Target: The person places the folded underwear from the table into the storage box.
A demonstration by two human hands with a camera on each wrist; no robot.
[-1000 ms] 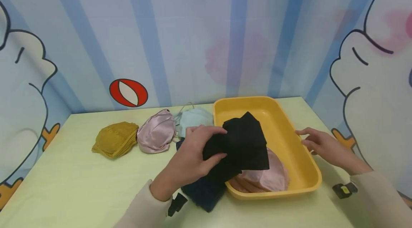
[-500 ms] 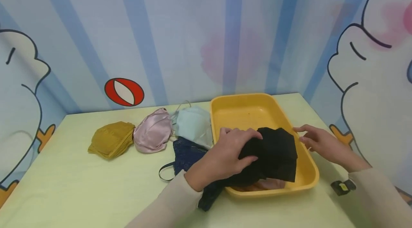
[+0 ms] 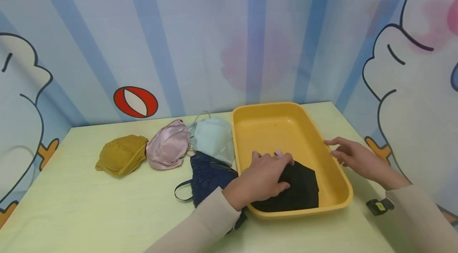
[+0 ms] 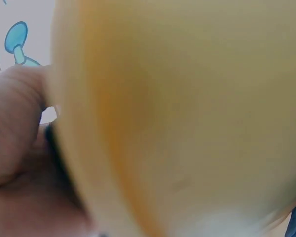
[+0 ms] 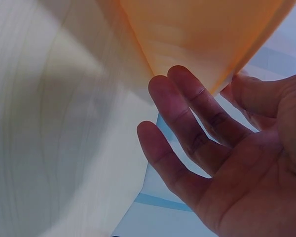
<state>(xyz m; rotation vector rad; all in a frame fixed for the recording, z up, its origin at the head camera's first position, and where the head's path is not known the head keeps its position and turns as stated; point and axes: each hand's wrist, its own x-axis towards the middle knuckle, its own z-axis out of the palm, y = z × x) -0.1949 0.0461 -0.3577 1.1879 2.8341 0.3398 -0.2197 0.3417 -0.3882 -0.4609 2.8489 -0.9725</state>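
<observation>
Inside the yellow tray [image 3: 286,126], a folded black garment [image 3: 302,189] lies at the near end. My left hand [image 3: 262,175] grips it from above, thumb and index finger on either side of its left part. A bit of pink fabric [image 3: 278,153] shows beyond the knuckles; whatever is under the black garment is hidden. My right hand [image 3: 354,157] touches the tray's right rim, its fingers loosely bent. In the right wrist view, the fingers of this hand [image 5: 227,143] spread beside the tray's outer wall [image 5: 197,39].
Left of the tray lie a navy lace bra [image 3: 209,175] with a loop of strap, a pale mint bra [image 3: 214,138], a pink satin bra [image 3: 169,145] and a mustard bra [image 3: 121,153]. Behind the pale table [image 3: 107,209] stands a striped printed backdrop [image 3: 200,46].
My left hand has moved right and down with the black garment, from over the tray's left edge into its near end. The black garment now covers the pink satin one. My right hand stays.
</observation>
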